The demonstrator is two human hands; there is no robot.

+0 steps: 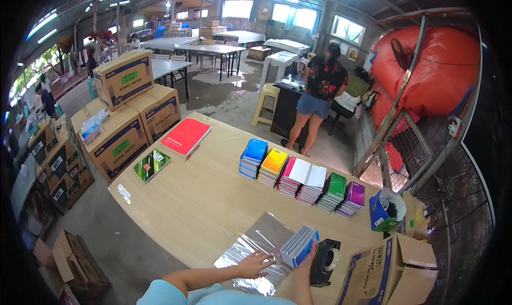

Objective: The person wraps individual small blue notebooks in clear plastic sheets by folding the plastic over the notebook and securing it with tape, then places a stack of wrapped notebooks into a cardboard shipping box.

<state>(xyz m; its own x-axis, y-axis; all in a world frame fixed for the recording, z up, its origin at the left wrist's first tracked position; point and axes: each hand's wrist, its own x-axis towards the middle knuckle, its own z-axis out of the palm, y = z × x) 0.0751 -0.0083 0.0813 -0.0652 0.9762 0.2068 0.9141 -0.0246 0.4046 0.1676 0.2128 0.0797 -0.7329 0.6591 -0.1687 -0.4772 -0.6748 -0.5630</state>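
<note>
My right hand (306,258) is closed round the right side of a stack of blue spiral notebooks (298,245), spiral bindings facing up. The stack rests on the right part of a clear plastic sheet (254,242) spread on the table. My left hand (255,264) lies on the sheet, left of the stack, with fingers stretched out and nothing held. Just right of my right hand stands a black tape dispenser (325,262) with a tape roll.
Along the table's (213,198) far edge stand blue (253,158), yellow (273,166), green (334,192) and purple (352,199) notebook stacks. An open carton (368,273) is at the near right. A red notebook (185,137) lies at left. A person (324,81) stands beyond the table.
</note>
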